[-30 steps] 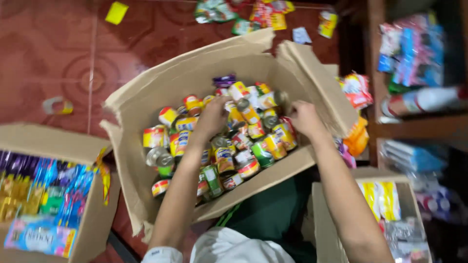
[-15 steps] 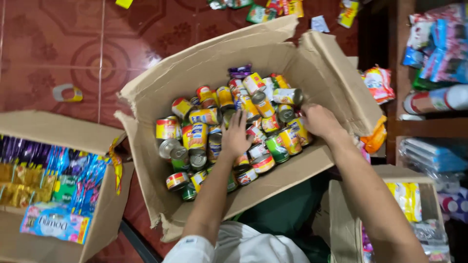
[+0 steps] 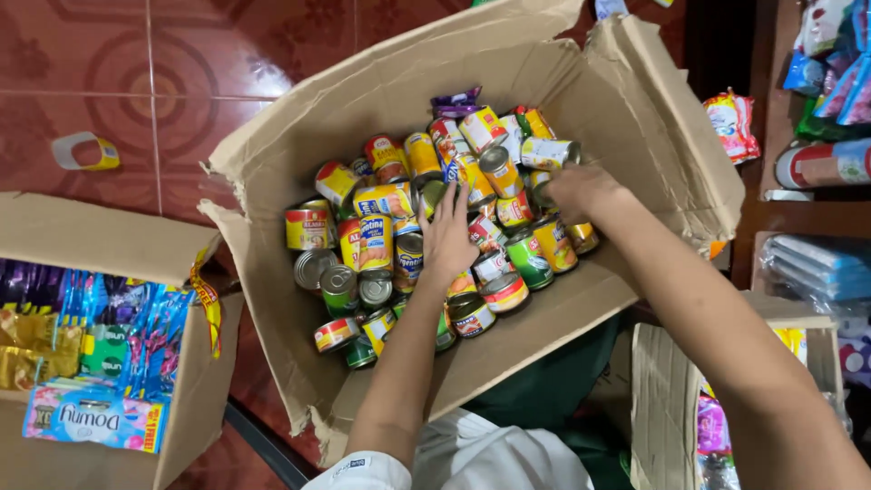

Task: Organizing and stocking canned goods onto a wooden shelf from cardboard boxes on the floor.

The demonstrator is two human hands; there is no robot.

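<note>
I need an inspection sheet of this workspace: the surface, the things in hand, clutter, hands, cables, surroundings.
Surface: red patterned floor tiles.
Things in hand: large open cardboard box full of small tins, some upright, some lying.
Clutter: a tape roll lies on the floor.
Hands: left hand lies flat on the tins, fingers spread; right hand curls over tins near the box's right wall, its grip hidden.
Cables: nothing seen.
Surroundings: second box on the left holds sachet packs; shelves of packaged goods on the right.
</note>
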